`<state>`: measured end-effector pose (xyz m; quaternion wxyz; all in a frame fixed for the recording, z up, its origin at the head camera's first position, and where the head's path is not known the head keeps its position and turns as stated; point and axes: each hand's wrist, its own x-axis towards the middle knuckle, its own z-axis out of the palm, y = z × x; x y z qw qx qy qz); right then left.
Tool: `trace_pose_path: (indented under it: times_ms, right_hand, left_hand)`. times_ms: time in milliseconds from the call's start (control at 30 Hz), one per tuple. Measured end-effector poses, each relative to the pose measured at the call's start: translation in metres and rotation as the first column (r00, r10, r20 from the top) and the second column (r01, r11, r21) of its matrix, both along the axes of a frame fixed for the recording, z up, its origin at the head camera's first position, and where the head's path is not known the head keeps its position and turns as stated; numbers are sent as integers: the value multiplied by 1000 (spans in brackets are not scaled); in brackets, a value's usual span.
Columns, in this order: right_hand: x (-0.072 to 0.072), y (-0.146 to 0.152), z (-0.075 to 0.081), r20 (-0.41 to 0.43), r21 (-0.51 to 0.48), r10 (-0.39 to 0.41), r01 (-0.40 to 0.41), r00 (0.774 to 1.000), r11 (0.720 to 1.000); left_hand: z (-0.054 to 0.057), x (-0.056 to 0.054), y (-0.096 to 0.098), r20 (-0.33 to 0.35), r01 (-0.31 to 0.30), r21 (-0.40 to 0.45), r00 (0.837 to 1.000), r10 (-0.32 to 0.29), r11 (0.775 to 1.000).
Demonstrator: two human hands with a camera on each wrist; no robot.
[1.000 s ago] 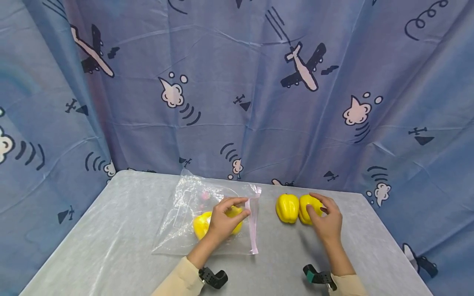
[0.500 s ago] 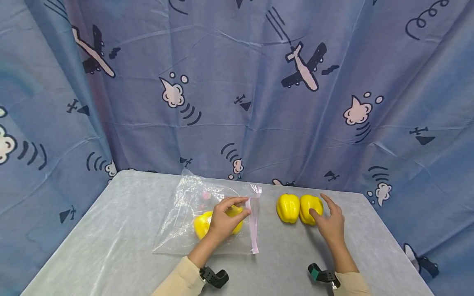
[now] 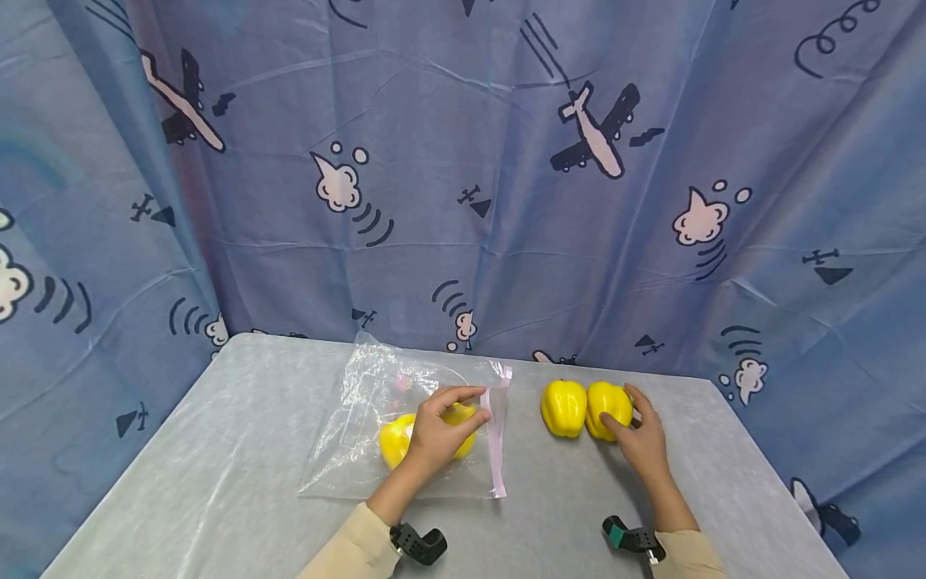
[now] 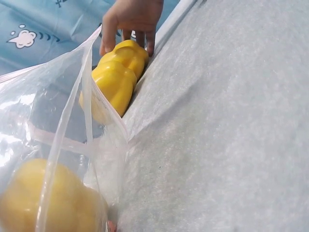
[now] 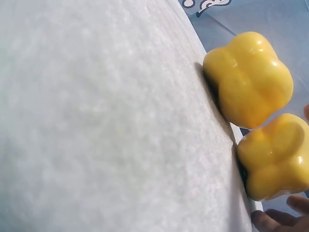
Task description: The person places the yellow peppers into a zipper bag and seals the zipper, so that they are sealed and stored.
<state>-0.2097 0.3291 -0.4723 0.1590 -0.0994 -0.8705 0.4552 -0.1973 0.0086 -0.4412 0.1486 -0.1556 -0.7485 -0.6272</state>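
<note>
A clear zip bag (image 3: 347,450) with a pale pink strip lies on the table, with yellow bell peppers (image 3: 395,438) inside. My left hand (image 3: 437,434) holds the bag's upper layer at its mouth; in the left wrist view the mouth (image 4: 87,87) stands raised and gaping. Two more yellow peppers stand side by side to the right, the left one (image 3: 563,408) untouched. Around the right one (image 3: 608,408) is my right hand (image 3: 647,438), thumb before it, fingers on its far right side. In the right wrist view, fingertips (image 5: 275,220) sit slightly apart from that pepper (image 5: 275,157).
A white-covered table (image 3: 239,434) bears everything, and the loose peppers stand near its far edge. Behind and at the sides hangs a blue curtain (image 3: 434,201) with plane prints. Black wrist bands (image 3: 418,544) sit on both forearms.
My right hand's fingers spread away from the right pepper, then came back in closer around it. The hand sits slightly farther right than at first. The left hand and bag stayed put.
</note>
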Motion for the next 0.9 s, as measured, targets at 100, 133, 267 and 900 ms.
trace_pose_path:
  times_ms: [100,133,267,900]
  right_hand:
    - [-1,-1,-1,15,-8,4,-4,1000,1000]
    - [-1,-2,-2,22,-10,4,-4,1000,1000]
    - [-4,-3,-3,51,-9,-4,5,999,1000]
    - [-7,-4,-5,132,10,-6,5,991,1000]
  left_hand:
    - [-12,-8,0,-8,14,8,1000,-14,1000]
    - [-15,-10,-1,-15,20,9,1000,-20,1000]
    - [-19,-13,-3,-53,39,8,998,-38,999]
    - [-20,-11,-4,-65,44,-11,997,-45,999]
